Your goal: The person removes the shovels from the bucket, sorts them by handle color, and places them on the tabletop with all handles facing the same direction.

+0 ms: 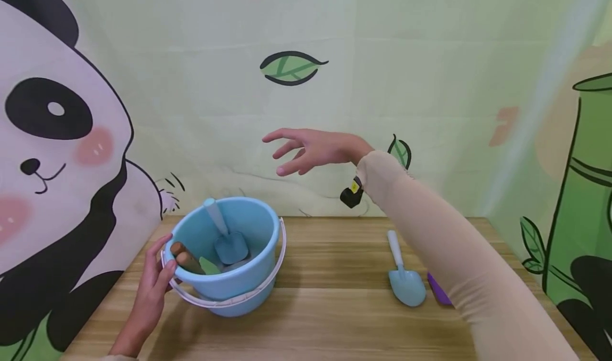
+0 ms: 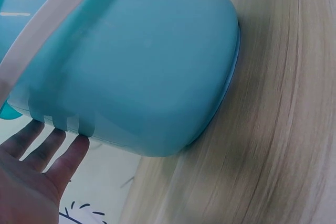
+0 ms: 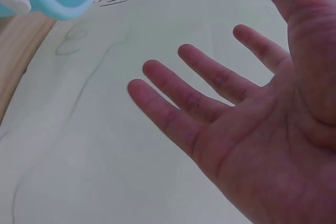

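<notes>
A light blue bucket with a pale handle stands on the left part of the table. My left hand holds its left rim, the thumb near the rim and several fingers against the outer wall in the left wrist view. Inside the bucket lie a blue toy shovel, brown rounded pieces and something green. In the air above and right of the bucket, my right hand has its fingers spread and holds nothing; its bare palm shows in the right wrist view.
On the right side of the wooden table lies a light blue toy shovel. Beside it is a purple thing, partly hidden by my right forearm. A printed cloth with a panda and leaves hangs behind the table.
</notes>
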A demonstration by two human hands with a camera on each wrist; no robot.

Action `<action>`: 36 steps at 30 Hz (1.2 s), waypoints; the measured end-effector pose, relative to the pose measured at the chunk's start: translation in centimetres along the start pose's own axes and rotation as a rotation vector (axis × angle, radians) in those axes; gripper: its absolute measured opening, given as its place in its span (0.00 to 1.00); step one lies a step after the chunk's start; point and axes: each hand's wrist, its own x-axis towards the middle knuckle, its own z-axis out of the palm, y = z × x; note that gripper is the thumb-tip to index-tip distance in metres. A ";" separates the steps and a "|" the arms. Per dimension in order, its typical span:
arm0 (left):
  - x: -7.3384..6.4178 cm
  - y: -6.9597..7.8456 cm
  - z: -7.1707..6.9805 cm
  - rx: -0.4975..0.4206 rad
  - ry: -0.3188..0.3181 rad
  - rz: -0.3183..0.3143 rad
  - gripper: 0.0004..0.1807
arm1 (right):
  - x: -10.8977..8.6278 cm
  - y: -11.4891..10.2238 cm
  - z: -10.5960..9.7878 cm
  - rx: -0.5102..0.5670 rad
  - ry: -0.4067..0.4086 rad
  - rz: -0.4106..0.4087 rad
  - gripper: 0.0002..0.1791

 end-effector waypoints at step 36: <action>0.1 0.1 0.1 0.019 -0.004 -0.004 0.30 | 9.9 -1.7 7.2 0.038 0.211 -0.078 0.31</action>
